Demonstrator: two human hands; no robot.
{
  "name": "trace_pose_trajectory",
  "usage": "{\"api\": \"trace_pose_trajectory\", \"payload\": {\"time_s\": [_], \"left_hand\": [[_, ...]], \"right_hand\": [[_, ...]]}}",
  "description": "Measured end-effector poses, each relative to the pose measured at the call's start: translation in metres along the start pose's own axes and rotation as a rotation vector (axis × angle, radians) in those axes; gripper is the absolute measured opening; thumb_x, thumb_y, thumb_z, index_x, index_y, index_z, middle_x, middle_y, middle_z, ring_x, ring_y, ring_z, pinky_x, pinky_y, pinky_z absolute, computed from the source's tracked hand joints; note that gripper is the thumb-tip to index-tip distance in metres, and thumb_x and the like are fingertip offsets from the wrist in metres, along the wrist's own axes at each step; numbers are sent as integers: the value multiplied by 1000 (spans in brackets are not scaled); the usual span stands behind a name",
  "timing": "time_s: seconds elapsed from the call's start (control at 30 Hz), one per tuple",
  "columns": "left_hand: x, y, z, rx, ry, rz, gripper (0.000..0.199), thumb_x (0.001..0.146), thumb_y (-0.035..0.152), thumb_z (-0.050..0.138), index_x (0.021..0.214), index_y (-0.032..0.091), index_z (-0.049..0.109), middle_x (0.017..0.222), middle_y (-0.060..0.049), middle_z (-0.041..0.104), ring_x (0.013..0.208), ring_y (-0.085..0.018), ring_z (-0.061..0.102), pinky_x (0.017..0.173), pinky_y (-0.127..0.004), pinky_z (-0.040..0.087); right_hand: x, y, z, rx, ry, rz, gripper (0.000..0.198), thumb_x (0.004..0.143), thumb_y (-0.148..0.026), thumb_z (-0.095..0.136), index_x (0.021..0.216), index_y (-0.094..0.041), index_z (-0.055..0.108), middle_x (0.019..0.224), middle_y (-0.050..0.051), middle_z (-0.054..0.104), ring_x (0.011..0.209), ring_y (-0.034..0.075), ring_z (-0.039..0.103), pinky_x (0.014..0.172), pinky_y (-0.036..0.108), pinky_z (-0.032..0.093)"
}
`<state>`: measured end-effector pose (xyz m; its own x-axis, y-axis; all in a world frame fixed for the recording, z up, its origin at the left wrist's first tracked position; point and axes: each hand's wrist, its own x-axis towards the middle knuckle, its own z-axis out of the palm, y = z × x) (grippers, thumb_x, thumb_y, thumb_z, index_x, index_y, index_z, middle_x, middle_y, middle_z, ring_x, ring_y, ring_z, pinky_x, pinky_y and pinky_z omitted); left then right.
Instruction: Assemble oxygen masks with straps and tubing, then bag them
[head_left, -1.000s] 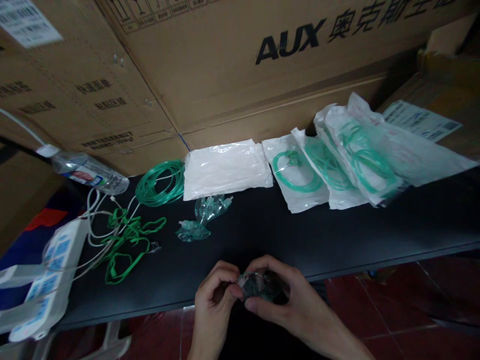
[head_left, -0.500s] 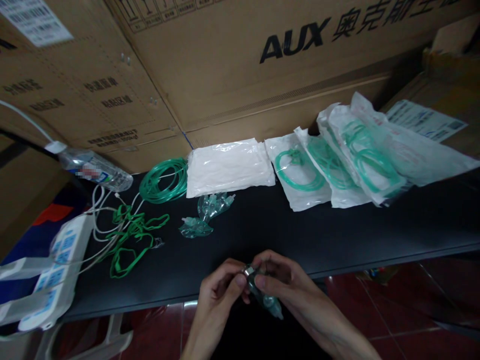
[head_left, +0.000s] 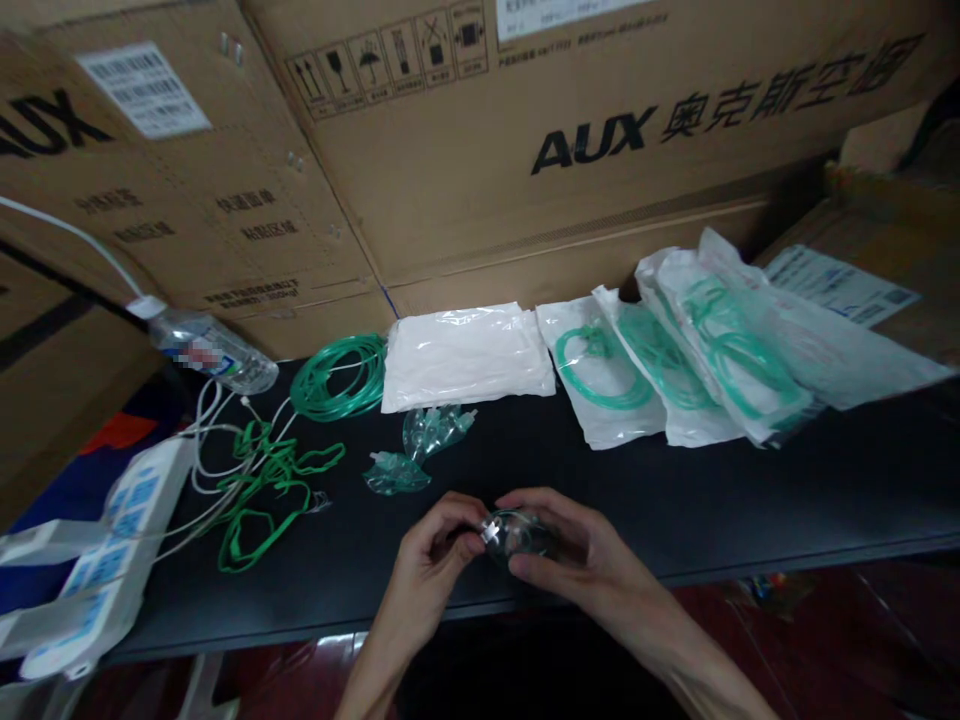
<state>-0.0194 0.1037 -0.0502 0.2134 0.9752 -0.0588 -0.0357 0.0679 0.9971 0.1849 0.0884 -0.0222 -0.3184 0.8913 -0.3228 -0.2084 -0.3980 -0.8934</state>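
Note:
Over the table's front edge, both hands hold a clear green-tinted oxygen mask [head_left: 523,536]. My left hand [head_left: 433,548] pinches its left end, by a shiny metal nose strip [head_left: 491,532]. My right hand [head_left: 586,548] is closed round the other side, thumb below and fingers above; its fingers partly hide the mask. Just beyond the hands lie two similar clear green masks, the nearer one [head_left: 397,474] touching or almost touching the farther one [head_left: 439,430]. Left of them is a tangle of green elastic straps [head_left: 274,465].
Coiled green tubing [head_left: 337,380], a white packet [head_left: 469,358] and several bagged tubing sets [head_left: 607,385] line the back of the black table [head_left: 570,460]. At left are a plastic bottle [head_left: 217,352], white cables and a power strip [head_left: 112,560]. Large cartons [head_left: 435,200] stand behind.
The mask has been turned in my hands; its lower end no longer hangs down to the right. My right hand has spread wider round it. The camera view has shifted slightly.

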Motion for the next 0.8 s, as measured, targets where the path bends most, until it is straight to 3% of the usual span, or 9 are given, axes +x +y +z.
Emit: {"api": "trace_pose_trajectory", "payload": {"time_s": [0.2, 0.37, 0.5, 0.7, 0.8], "left_hand": [[11, -1, 4, 11, -8, 19, 16, 92, 33, 73, 87, 18, 76, 88, -4, 70, 84, -18, 67, 77, -25, 53], [3, -5, 8, 6, -31, -10, 12, 96, 27, 68, 102, 23, 77, 103, -5, 74, 99, -20, 71, 88, -27, 56], [3, -11, 10, 18, 46, 38, 13, 94, 27, 69, 102, 27, 80, 112, -7, 75, 107, -23, 73, 88, -28, 60], [11, -13, 10, -79, 194, 17, 17, 79, 23, 81, 95, 28, 85, 89, -5, 83, 81, -24, 81, 71, -26, 65], [12, -13, 10, -103, 188, -40, 21, 76, 26, 83, 97, 27, 86, 89, -6, 85, 82, -28, 82, 74, -32, 67]], "right_hand": [[19, 8, -16, 5, -36, -3, 28, 86, -35, 82, 107, -19, 74, 96, 3, 77, 88, 17, 68, 80, 29, 48], [15, 22, -19, -96, 44, -59, 25, 88, -37, 80, 108, -24, 75, 99, 3, 77, 93, 18, 68, 81, 28, 50], [17, 26, -18, -162, 85, -92, 23, 89, -39, 79, 108, -27, 76, 94, 2, 80, 89, 19, 72, 78, 27, 55], [22, 32, -19, -219, 110, -144, 20, 87, -35, 81, 105, -28, 76, 97, 2, 83, 93, 20, 78, 83, 27, 63], [23, 34, -20, -288, 104, -212, 15, 92, -34, 76, 107, -30, 77, 99, 3, 83, 94, 20, 79, 83, 26, 64]]}}
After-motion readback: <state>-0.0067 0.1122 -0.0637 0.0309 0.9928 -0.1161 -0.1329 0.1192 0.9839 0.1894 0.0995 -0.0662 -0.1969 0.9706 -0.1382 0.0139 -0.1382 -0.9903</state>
